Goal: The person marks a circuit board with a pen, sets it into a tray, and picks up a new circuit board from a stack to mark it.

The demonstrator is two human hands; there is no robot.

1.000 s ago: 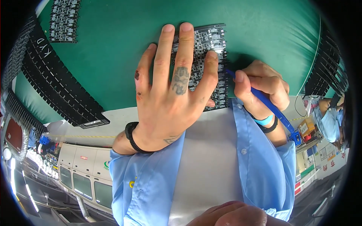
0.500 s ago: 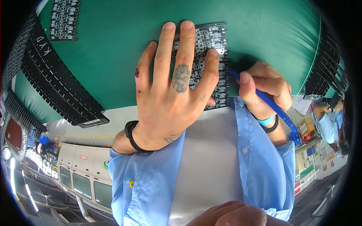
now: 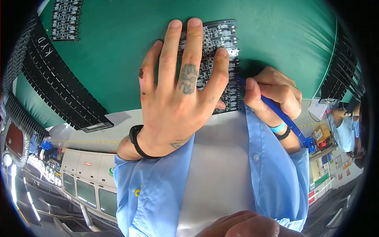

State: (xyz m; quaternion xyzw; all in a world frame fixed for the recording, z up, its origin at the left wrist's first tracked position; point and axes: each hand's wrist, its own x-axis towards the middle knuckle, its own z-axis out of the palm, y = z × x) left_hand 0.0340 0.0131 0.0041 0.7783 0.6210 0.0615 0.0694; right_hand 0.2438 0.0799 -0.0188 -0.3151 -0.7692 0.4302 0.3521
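A black circuit board panel point(image 3: 213, 37) with several rows of small components lies on the green mat near the edge closest to me. My left hand point(image 3: 173, 91) rests flat across its left part, open, fingers spread; the hand hides much of that side. Beside the panel's right edge, my right hand point(image 3: 274, 96) is closed round a slim blue stick-shaped tool point(image 3: 282, 114). Its tip is at the panel's right edge; whether it touches the board I cannot tell. The tool's other end, with a wider blue piece, points back past my right wrist.
Another circuit board panel point(image 3: 66, 21) lies at the far left of the green mat point(image 3: 122, 43). Black slotted racks point(image 3: 63, 79) stand along the left edge, and another black rack point(image 3: 339, 75) holds thin boards at the right. A person in blue point(image 3: 341, 128) is beyond it.
My left hand and the panel have shifted very slightly away from me. My right hand, with the blue tool, has moved a little to the left.
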